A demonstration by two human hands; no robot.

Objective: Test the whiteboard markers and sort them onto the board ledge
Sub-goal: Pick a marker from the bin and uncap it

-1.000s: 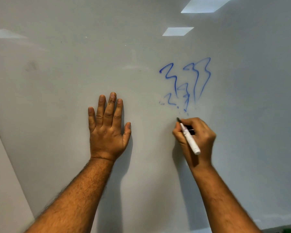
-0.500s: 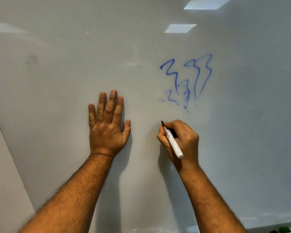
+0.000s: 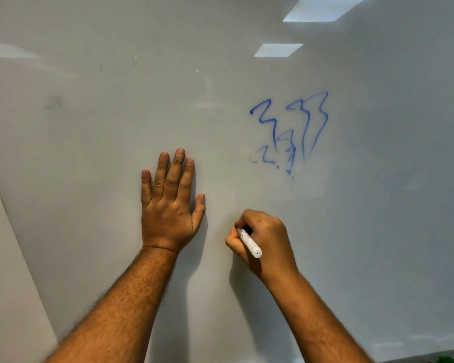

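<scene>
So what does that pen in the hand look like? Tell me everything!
The marker is a white, plastic-looking tube with a dark front end and a flat round back end. The right hand grips it, tilted, with its front end toward the whiteboard and its back end toward the camera. Its tip is hidden by the fingers.

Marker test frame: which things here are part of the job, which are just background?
In the job:
- white-barrelled marker, gripped in the right hand
- glossy white whiteboard
- blue test scribbles
- left hand, flat on the board

Just there:
- ceiling light reflections
- green object at the bottom right corner, too cropped to identify
</scene>
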